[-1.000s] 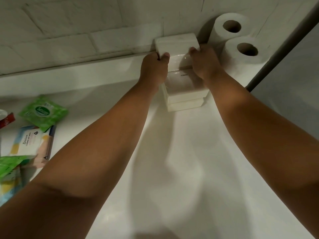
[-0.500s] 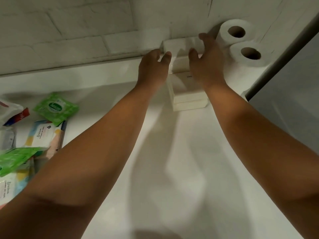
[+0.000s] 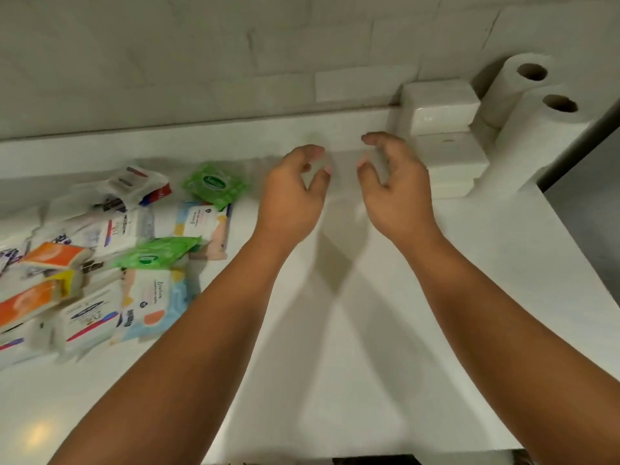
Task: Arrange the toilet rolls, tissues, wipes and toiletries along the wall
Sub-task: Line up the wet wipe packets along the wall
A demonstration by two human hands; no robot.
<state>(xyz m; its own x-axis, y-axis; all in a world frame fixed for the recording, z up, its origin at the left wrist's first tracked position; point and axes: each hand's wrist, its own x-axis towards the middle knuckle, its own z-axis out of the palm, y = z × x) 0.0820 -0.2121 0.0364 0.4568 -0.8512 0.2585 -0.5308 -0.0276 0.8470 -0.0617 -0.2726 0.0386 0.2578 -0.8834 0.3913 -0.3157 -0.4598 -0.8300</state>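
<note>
Both bare forearms are stretching forward from the lower corners, angling inward toward the wrists. The left hand (image 3: 291, 196) and right hand (image 3: 397, 189) are facing each other, palms inward, side by side but apart, their fingers (image 3: 377, 139) loosely curling and gripping nothing.

**Looking like a home bathroom counter**

A white counter (image 3: 335, 347) is running along a painted brick wall (image 3: 167, 62) beyond the fingers (image 3: 377, 139). Toilet rolls (image 3: 536, 139) and stacked tissue packs (image 3: 439, 112) are sitting to their right, and wipe packs (image 3: 214, 184) are lying heaped to their left.
</note>
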